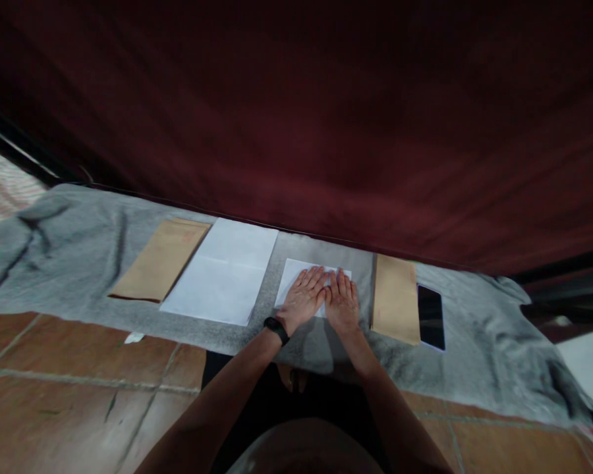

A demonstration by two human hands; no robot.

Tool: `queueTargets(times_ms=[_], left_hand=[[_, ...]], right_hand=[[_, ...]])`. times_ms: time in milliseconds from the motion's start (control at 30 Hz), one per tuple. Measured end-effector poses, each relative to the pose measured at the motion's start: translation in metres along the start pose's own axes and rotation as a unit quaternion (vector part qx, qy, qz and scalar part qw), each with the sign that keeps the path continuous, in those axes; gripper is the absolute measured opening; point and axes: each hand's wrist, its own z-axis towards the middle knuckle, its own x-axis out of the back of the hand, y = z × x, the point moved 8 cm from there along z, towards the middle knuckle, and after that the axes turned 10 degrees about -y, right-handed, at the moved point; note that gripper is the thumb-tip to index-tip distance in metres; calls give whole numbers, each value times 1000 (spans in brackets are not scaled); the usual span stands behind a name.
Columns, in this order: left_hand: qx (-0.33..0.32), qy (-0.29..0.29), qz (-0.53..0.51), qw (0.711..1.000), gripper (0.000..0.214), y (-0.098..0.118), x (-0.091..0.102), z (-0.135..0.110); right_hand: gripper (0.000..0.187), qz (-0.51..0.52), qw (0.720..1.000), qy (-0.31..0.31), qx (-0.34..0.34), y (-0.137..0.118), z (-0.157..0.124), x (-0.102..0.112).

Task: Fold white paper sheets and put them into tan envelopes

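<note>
Flat on a folded sheet of white paper lie both of my hands, side by side with the thumbs close together. My left hand, with a dark band on its wrist, covers the middle of the sheet, fingers stretched out. Over the right part rests my right hand, its fingers extended too. Much of the sheet is hidden beneath them. To the left is a stack of larger white paper with a crease across it. A brown envelope stack sits right of my right hand.
Another pile of brown envelopes lies at the left. A dark-screened phone is beside the right envelopes. Grey cloth covers the work surface, and a dark red curtain hangs behind it. Floor tiles show below.
</note>
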Motion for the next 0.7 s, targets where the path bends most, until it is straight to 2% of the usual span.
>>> queueTargets(times_ms=[233, 467, 600, 700], left_hand=[[90, 1, 12, 996, 56, -34, 5, -9], [166, 10, 18, 986, 58, -55, 11, -23], [181, 29, 20, 983, 59, -50, 16, -35], [124, 29, 25, 992, 57, -25, 15, -44]], right_hand=[[53, -1, 1000, 22, 1, 0, 0, 4], [54, 4, 1000, 20, -8, 0, 1, 2], [54, 8, 1000, 13, -18, 1, 1, 3], [54, 13, 1000, 8, -22, 1, 1, 4]])
